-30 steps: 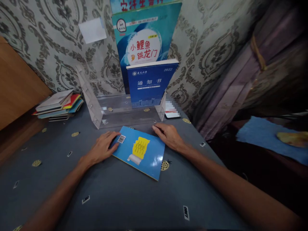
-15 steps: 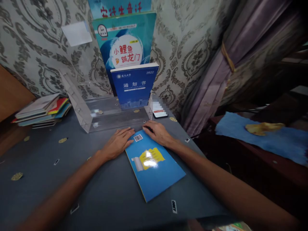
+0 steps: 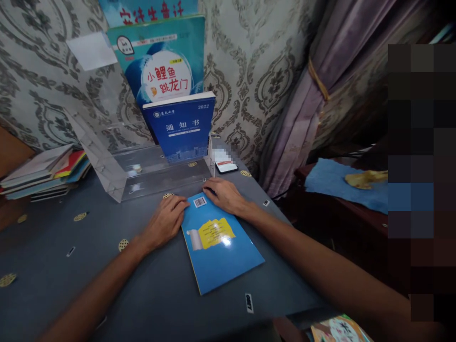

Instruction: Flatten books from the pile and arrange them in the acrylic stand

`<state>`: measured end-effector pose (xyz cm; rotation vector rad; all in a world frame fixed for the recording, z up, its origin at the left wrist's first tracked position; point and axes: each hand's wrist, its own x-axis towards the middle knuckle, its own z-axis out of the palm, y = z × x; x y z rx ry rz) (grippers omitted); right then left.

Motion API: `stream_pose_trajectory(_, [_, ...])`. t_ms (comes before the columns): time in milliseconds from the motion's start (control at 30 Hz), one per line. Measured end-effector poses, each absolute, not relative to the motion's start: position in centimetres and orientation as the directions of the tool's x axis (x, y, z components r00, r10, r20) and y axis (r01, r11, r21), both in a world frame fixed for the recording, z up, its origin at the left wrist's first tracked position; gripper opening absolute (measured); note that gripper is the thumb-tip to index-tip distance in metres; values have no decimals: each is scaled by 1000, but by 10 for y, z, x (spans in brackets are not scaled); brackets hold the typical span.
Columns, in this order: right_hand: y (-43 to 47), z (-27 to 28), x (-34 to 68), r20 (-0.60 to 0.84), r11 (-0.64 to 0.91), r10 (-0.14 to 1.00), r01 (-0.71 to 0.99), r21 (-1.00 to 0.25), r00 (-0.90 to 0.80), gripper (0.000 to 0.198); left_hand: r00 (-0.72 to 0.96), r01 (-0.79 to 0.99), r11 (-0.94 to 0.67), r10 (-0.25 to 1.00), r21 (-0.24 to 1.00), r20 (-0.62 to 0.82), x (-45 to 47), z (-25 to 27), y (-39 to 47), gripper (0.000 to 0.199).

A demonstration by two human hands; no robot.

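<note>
A thin blue book [image 3: 217,266] lies flat on the table, its back cover up, with a barcode at the far end and a yellow scroll picture in the middle. My left hand [image 3: 166,219] is closed at the book's far left corner, fingers bent against the edge. At the far right corner my right hand [image 3: 225,195] grips the edge with curled fingers; its fingertips are partly hidden. Just beyond the hands stands a clear acrylic rack [image 3: 117,178]. Propped in it are a dark blue booklet [image 3: 183,130], a teal storybook [image 3: 162,59] and a lighter blue book [image 3: 149,9].
Several stacked books [image 3: 42,173] lie at the left against the wall. A phone [image 3: 226,164] rests right of the rack. Beyond the table's right edge, a blue cloth [image 3: 324,183] bears a yellowish item [image 3: 363,179]. Another colourful book [image 3: 338,330] shows below the near edge.
The view has shifted a little to the right, so things sit further left. My left hand's fingers have bent more at the book's corner. The book stays flat between both hands.
</note>
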<state>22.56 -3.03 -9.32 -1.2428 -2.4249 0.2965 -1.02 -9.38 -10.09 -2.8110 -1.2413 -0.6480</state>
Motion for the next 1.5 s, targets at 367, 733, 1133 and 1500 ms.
stream_pose_trajectory(367, [-23,-93,235,233,561,828,764,-318,-511,19,634,751,-660,709,-26,308,12,-117,-95,33])
stream_pose_trajectory(733, [-57,-85,207,302,748,664,595,-295,-684,27,477,833,-552,750,36,459,11,-108,-106,25])
stream_pose_trajectory(1133, [-61,-108,229,250,727,675,568,-386,-694,54,545,771,-637,679,25,492,1,-111,-105,19])
stream_pose_trajectory(1500, [-53,-103,244,256,559,829,740,-374,-497,41,552,754,-655,667,41,500,-1,-113,-108,22])
